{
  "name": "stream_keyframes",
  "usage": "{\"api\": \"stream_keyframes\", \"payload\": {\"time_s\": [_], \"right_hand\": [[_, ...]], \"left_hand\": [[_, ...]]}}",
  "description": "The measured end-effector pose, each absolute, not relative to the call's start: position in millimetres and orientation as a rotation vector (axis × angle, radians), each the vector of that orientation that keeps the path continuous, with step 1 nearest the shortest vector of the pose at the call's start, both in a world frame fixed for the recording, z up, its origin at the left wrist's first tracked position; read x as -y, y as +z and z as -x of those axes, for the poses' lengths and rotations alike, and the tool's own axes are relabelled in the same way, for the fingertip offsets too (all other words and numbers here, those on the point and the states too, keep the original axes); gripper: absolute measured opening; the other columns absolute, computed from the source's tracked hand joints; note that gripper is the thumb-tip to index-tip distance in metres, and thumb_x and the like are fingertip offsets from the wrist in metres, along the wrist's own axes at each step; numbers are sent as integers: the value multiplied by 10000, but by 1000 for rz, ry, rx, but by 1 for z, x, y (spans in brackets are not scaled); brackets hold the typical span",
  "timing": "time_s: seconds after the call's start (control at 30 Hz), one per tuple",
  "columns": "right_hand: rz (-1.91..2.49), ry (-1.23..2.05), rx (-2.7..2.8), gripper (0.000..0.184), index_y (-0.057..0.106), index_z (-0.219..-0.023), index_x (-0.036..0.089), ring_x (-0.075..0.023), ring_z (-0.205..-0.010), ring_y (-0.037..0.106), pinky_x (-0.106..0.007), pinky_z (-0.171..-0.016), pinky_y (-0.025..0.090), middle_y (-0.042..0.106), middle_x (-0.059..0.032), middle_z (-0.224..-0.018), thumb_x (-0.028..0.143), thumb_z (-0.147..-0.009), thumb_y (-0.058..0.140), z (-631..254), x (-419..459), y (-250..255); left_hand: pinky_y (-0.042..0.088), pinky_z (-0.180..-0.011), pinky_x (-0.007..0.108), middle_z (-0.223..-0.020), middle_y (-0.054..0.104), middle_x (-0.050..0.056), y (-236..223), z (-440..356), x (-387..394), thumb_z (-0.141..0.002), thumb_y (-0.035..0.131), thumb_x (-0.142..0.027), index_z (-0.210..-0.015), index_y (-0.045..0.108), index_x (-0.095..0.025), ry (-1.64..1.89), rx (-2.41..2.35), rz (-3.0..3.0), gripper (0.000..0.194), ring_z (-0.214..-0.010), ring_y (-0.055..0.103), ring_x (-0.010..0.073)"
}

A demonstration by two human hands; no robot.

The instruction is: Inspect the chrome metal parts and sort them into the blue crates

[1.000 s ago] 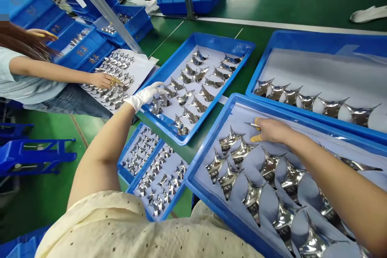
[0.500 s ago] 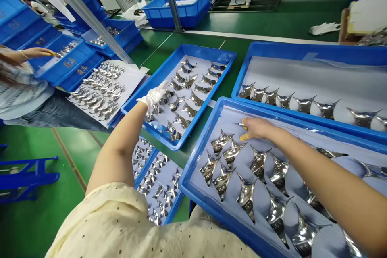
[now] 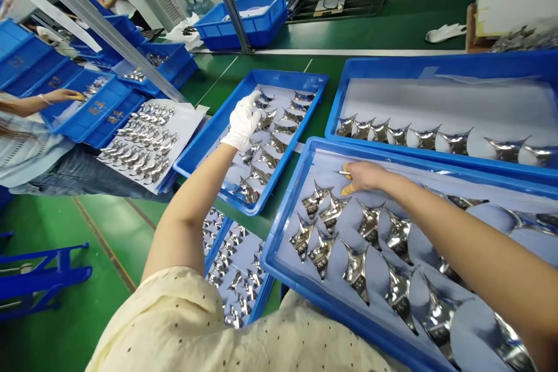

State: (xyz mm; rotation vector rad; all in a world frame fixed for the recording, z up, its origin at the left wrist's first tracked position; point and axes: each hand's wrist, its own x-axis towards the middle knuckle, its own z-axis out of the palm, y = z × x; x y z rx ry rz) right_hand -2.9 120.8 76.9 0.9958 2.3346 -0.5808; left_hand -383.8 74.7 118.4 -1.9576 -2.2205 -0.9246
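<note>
My left hand [image 3: 244,122], in a white glove, reaches over the middle blue tray [image 3: 183,164]. Its fingers stretch toward a shiny, pointed metal piece [image 3: 265,97] near the far left corner, and the fingertips meet or nearly meet it. More such pieces lie in rows on the white lining there. Above the near blue tray [image 3: 279,226], my right hand [image 3: 364,177] has its fingers closed around a thin pen-like tool [image 3: 344,172]. Yellow covers show on its fingertips. Below that hand, larger curved metal pieces [image 3: 369,224] with pointed corners rest on pale lining.
Another blue tray [image 3: 342,90] behind holds a row of metal pieces. Lower trays [image 3: 238,256] of small parts sit beneath. At left, a co-worker's hand [image 3: 65,96] is at a blue bin, beside a board [image 3: 185,122] of parts. A metal post [image 3: 229,3] rises behind the middle tray.
My left hand has moved farther forward and right over the middle tray, to the pieces at its far end. My right hand keeps its place over the near tray with the tool.
</note>
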Motion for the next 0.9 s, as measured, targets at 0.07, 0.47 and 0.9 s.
{"api": "stream_keyframes", "payload": {"time_s": [0.07, 0.47, 0.9], "right_hand": [[-1011, -568, -2393, 433, 716, -1124, 149, -277, -997, 712, -304, -660, 371, 776, -126, -1133, 455, -829, 800, -2, -118, 82], [-1183, -733, -2675, 429, 738, -1286, 167, -283, -1062, 695, -306, -758, 462, 702, -162, -1331, 386, -918, 703, 6, -49, 87], [-919, -1457, -3494, 108, 819, -924, 299, -206, -990, 652, -374, -887, 550, 721, -33, -1083, 287, -899, 714, -62, -35, 117]], "left_hand": [[424, -1257, 444, -1492, 646, 132, 127, 353, -49, -934, 528, -310, -1461, 593, -149, -1094, 2121, 2123, 555, -1394, 599, 300], [618, -953, 422, -1135, 792, 89, 106, 234, 71, -931, 701, -462, -1225, 741, -238, -2080, 2184, 2186, 371, -971, 748, 228], [433, -439, 300, -789, 741, 84, 117, 157, 51, -842, 742, -660, -923, 757, -201, -2324, 2707, 3043, 466, -490, 560, 125]]}}
